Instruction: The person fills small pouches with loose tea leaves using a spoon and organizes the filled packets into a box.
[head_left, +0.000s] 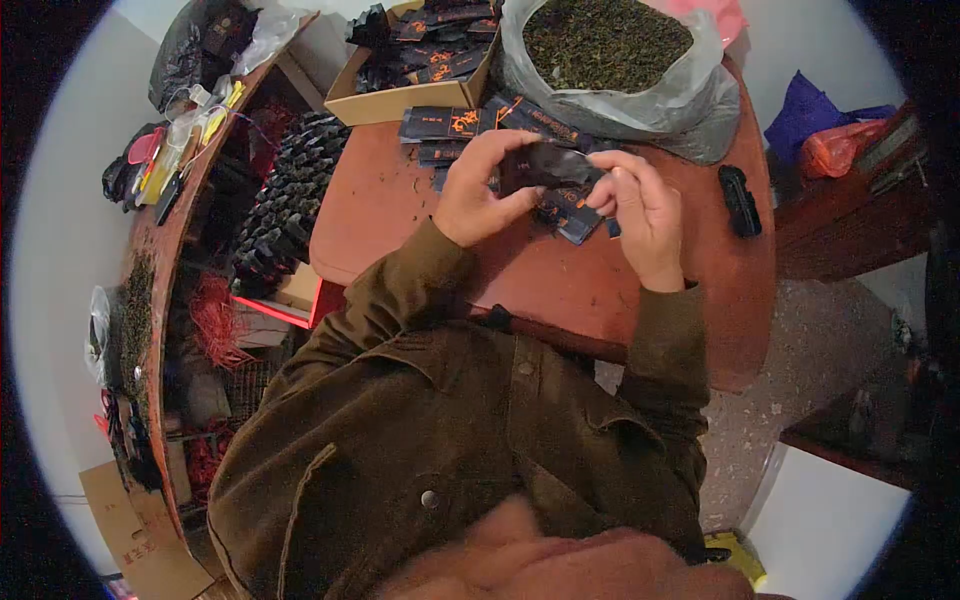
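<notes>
A small black packet [535, 168] is held up over the red-brown table, between both hands. My left hand [478, 190] is closed around its left side, with the thumb below and the fingers above. At its right end, my right hand [640, 205] pinches the edge between thumb and bent fingers. Whether the packet is open at that end I cannot tell. Beneath and behind it lie several flat black packets with orange print [440, 123]. Just beyond the hands stands a clear plastic bag [660, 108] full of dried, dark green leaves [600, 45].
A cardboard box [410, 100] of black packets stands at the table's back left. A black oblong object [740, 202] lies near the right edge of the table [540, 300]. To the left are rows of dark packets [285, 195] and a cluttered wooden shelf [185, 220].
</notes>
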